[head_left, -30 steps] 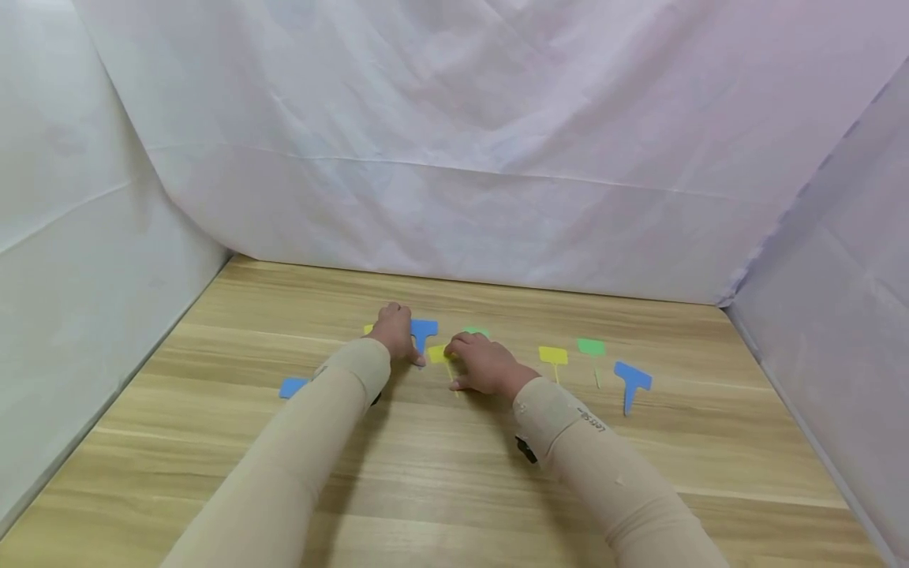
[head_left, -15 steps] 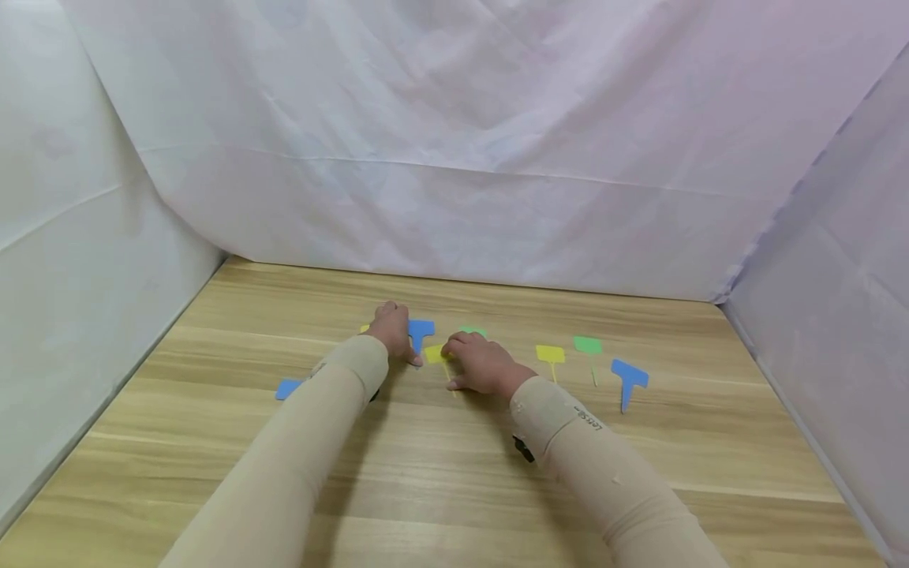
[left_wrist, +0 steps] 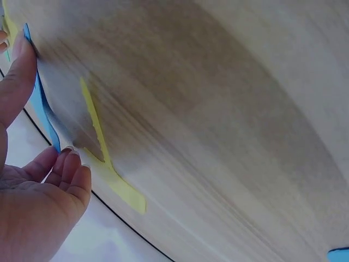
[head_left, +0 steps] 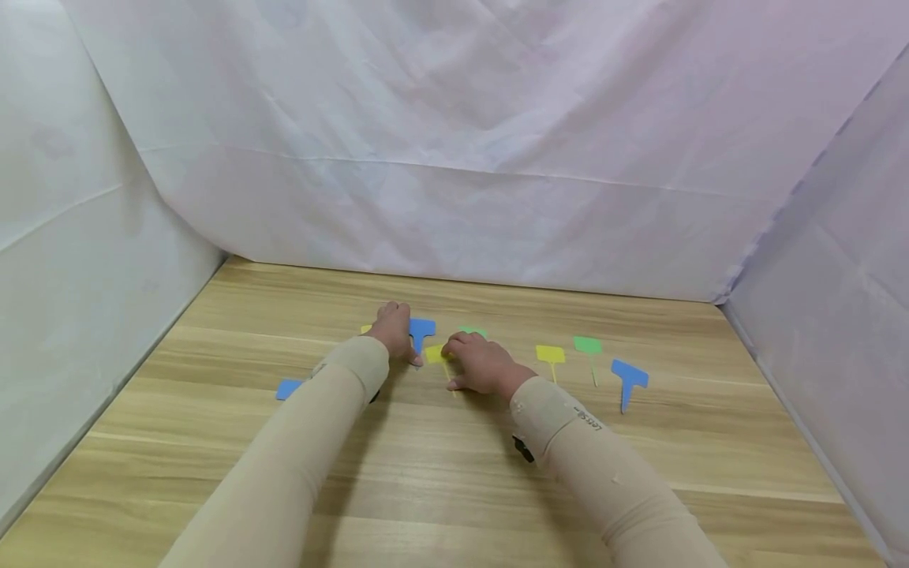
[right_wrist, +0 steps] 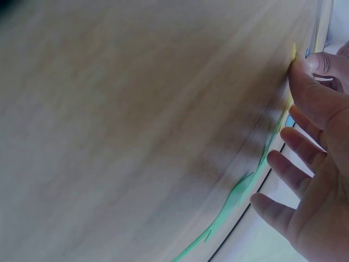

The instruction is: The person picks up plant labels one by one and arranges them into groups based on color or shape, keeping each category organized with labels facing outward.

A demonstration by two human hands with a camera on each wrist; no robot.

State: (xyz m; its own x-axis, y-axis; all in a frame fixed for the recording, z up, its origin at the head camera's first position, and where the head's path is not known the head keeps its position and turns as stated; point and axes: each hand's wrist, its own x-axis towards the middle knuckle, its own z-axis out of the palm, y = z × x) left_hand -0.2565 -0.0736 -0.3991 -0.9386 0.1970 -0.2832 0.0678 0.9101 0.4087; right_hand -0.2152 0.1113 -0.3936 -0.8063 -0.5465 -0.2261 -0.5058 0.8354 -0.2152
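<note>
In the head view, my left hand (head_left: 393, 327) spans a blue T-shaped plant label (head_left: 422, 326) lying on the table. Its thumb is at the pointed tip and its fingers at the wide head, as the left wrist view shows of the blue label (left_wrist: 50, 128). My right hand (head_left: 483, 363) holds a yellow plant label (head_left: 434, 355) lengthwise, thumb by the stem's end and index finger at the head. A green label (head_left: 472, 330) lies partly hidden behind the right hand. Another yellow label (left_wrist: 128, 194) rests beside the left hand, mostly covered in the head view.
To the right lie a yellow label (head_left: 550, 354), a green label (head_left: 588, 345) and a blue label (head_left: 630, 375). A second blue label (head_left: 287, 389) sits left, partly behind the left sleeve. White cloth (head_left: 454, 213) closes off the wooden table (head_left: 426, 489) at back and sides.
The head view has shifted slightly. Both hands stay at the blue and yellow labels, with no clear movement of either label.
</note>
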